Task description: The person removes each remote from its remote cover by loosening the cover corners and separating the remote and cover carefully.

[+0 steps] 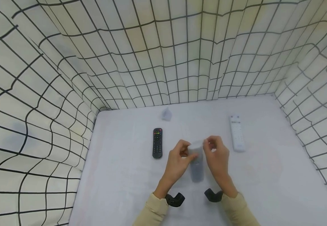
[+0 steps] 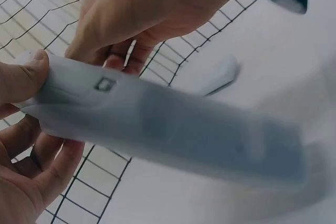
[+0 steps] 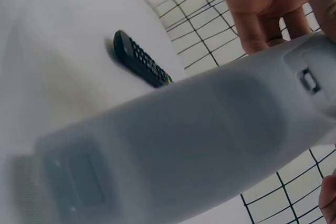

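Between both hands, a remote control (image 1: 197,172) in a frosted, translucent sleeve (image 2: 178,124) hangs tilted, upper end held. The back of the remote faces the wrist cameras; a small latch mark (image 2: 105,84) shows through near the held end. My left hand (image 1: 178,161) pinches the sleeve's upper left side, thumb across it. At the upper right corner my right hand (image 1: 217,155) pinches the sleeve's edge between thumb and curled fingers. To the left lies a black remote control (image 1: 157,143), to the right a white remote control (image 1: 237,133).
A small crumpled clear plastic piece (image 1: 166,114) lies near the table's back edge. White cloth covers the table (image 1: 118,175). Panels with a black grid pattern (image 1: 163,69) rise behind and on both sides. A dark wrist mount (image 1: 175,200) sits on each wrist.
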Available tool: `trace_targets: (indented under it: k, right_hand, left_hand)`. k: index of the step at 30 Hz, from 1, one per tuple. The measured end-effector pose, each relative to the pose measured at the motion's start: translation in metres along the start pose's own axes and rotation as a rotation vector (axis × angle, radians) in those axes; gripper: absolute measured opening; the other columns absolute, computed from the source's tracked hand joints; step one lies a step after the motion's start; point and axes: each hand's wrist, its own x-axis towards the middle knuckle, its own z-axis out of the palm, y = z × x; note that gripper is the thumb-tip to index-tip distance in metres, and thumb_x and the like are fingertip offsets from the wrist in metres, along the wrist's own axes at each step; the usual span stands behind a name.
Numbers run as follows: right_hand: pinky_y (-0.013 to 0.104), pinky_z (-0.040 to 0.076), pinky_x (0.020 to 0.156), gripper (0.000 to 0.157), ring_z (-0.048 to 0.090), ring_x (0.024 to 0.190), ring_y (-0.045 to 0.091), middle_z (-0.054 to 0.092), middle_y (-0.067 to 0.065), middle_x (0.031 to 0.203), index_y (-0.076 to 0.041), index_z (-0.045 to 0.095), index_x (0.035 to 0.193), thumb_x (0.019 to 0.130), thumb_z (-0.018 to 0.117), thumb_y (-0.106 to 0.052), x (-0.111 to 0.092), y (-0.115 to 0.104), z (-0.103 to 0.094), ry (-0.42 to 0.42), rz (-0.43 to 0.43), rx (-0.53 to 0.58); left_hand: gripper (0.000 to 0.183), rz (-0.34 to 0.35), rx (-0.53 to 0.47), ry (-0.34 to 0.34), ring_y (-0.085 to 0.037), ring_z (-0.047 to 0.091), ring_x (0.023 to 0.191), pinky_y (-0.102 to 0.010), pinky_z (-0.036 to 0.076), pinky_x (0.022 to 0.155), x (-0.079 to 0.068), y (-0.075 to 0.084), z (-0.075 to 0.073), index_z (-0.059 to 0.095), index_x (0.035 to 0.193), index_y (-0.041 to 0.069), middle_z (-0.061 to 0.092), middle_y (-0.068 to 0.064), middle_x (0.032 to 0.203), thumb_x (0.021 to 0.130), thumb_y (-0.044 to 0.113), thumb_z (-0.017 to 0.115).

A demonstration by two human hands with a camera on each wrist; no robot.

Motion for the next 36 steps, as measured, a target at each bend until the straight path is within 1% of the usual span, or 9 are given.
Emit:
trace_targets:
  k: [4, 8, 13, 17, 20, 25, 28, 33, 36]
  right_hand:
    - [0.014, 0.042, 0.059, 0.01, 0.059, 0.072, 0.012, 0.072, 0.009, 0.086, -0.003, 0.065, 0.105, 0.096, 0.071, -0.005, 0.0, -0.001, -0.004, -0.065, 0.027, 0.012]
    - [0.015, 0.045, 0.061, 0.01, 0.061, 0.075, 0.009, 0.073, 0.007, 0.09, -0.006, 0.065, 0.107, 0.099, 0.071, -0.009, -0.001, -0.001, -0.007, -0.109, 0.048, 0.02]
    - [0.013, 0.051, 0.071, 0.011, 0.066, 0.082, 0.009, 0.073, 0.004, 0.098, -0.008, 0.066, 0.109, 0.1, 0.07, -0.01, -0.002, -0.002, -0.009, -0.167, 0.052, 0.075]
    - [0.012, 0.051, 0.076, 0.014, 0.065, 0.086, 0.009, 0.073, 0.003, 0.101, -0.007, 0.067, 0.111, 0.098, 0.072, -0.008, -0.003, -0.003, -0.009, -0.195, 0.061, 0.105]
    - [0.012, 0.05, 0.076, 0.016, 0.064, 0.089, 0.008, 0.073, 0.003, 0.105, -0.007, 0.067, 0.113, 0.097, 0.072, -0.006, -0.005, -0.003, -0.009, -0.21, 0.07, 0.113]
    - [0.013, 0.051, 0.078, 0.019, 0.064, 0.092, 0.008, 0.075, 0.003, 0.11, -0.007, 0.067, 0.115, 0.097, 0.072, -0.005, -0.006, -0.003, -0.009, -0.225, 0.061, 0.114]
    - [0.013, 0.051, 0.079, 0.018, 0.065, 0.093, 0.008, 0.075, 0.003, 0.111, -0.007, 0.067, 0.115, 0.097, 0.072, -0.006, -0.006, -0.002, -0.01, -0.235, 0.059, 0.111]
    - [0.013, 0.053, 0.082, 0.018, 0.067, 0.098, 0.008, 0.074, 0.004, 0.111, -0.008, 0.067, 0.116, 0.099, 0.071, -0.007, -0.008, 0.002, -0.01, -0.265, 0.064, 0.113]
    - [0.013, 0.053, 0.083, 0.018, 0.067, 0.1, 0.011, 0.074, 0.005, 0.111, -0.007, 0.067, 0.116, 0.099, 0.07, -0.006, -0.009, 0.004, -0.01, -0.28, 0.058, 0.13]
  left_hand:
    - [0.031, 0.044, -0.037, 0.043, -0.014, 0.073, 0.09, -0.025, 0.059, 0.081, 0.002, -0.003, 0.002, 0.061, 0.115, 0.016, 0.079, -0.005, 0.103, 0.091, 0.021, 0.081]
    - [0.032, 0.072, -0.062, 0.047, -0.012, 0.072, 0.089, -0.025, 0.059, 0.082, 0.003, -0.005, 0.001, 0.061, 0.114, 0.017, 0.078, -0.003, 0.104, 0.091, 0.024, 0.081]
    - [0.035, 0.104, -0.082, 0.064, -0.016, 0.071, 0.092, -0.028, 0.059, 0.086, 0.004, -0.007, -0.002, 0.062, 0.118, 0.016, 0.074, -0.004, 0.115, 0.09, 0.021, 0.082]
    - [0.037, 0.108, -0.063, 0.071, -0.017, 0.069, 0.098, -0.03, 0.058, 0.09, 0.004, -0.008, -0.003, 0.064, 0.12, 0.019, 0.07, -0.001, 0.122, 0.088, 0.021, 0.084]
    - [0.037, 0.119, -0.049, 0.061, -0.017, 0.069, 0.106, -0.032, 0.058, 0.093, 0.005, -0.011, -0.004, 0.064, 0.119, 0.02, 0.07, 0.0, 0.125, 0.088, 0.022, 0.084]
    - [0.039, 0.158, -0.046, 0.041, -0.019, 0.067, 0.117, -0.034, 0.058, 0.096, 0.007, -0.015, -0.005, 0.063, 0.121, 0.019, 0.068, -0.003, 0.128, 0.088, 0.016, 0.084]
    - [0.041, 0.166, -0.062, 0.031, -0.019, 0.065, 0.12, -0.034, 0.058, 0.098, 0.008, -0.017, -0.006, 0.062, 0.122, 0.018, 0.066, -0.003, 0.13, 0.087, 0.013, 0.083]
    - [0.041, 0.161, -0.091, 0.009, -0.019, 0.063, 0.123, -0.035, 0.057, 0.101, 0.008, -0.02, -0.007, 0.062, 0.122, 0.017, 0.065, -0.004, 0.132, 0.087, 0.011, 0.083]
    - [0.042, 0.158, -0.11, -0.005, -0.021, 0.062, 0.124, -0.037, 0.057, 0.102, 0.008, -0.023, -0.007, 0.061, 0.122, 0.015, 0.063, -0.006, 0.133, 0.086, 0.009, 0.083]
